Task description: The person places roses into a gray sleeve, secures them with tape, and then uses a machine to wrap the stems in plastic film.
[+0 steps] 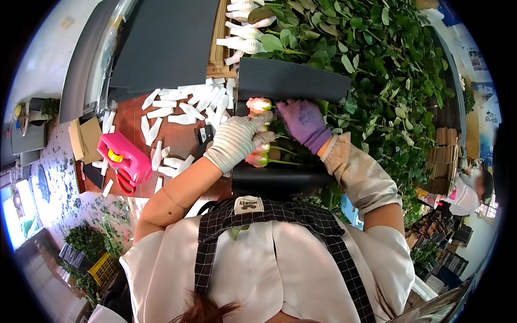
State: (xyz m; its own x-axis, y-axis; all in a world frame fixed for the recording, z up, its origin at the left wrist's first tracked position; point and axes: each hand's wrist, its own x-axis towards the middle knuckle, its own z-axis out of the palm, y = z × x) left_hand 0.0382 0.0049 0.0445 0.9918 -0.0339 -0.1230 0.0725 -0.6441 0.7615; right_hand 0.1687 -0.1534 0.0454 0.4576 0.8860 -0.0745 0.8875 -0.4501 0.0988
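Note:
My left hand [233, 141], in a striped white glove, has its fingers closed over pale rose heads on a dark padded surface [283, 177]; exactly what it grips is partly hidden. My right hand [301, 121], in a purple glove and beige sleeve, is closed beside a pink rose [257, 104], at its stem. Another pink rose [257, 157] lies just below my left hand, stem pointing right. A dark corrugated sheet [293, 79] lies above my hands. Several white mesh flower sleeves [191, 110] are scattered on the red-brown table [134, 98] at the left.
A pink tape dispenser [134, 159] sits left. Dark corrugated boards [161, 37] are upper left; sleeved flowers [239, 44] and dense rose foliage [371, 48] fill the upper right. Cardboard stacks [444, 161] stand right, near another person [468, 194]. A yellow crate [105, 266] is lower left.

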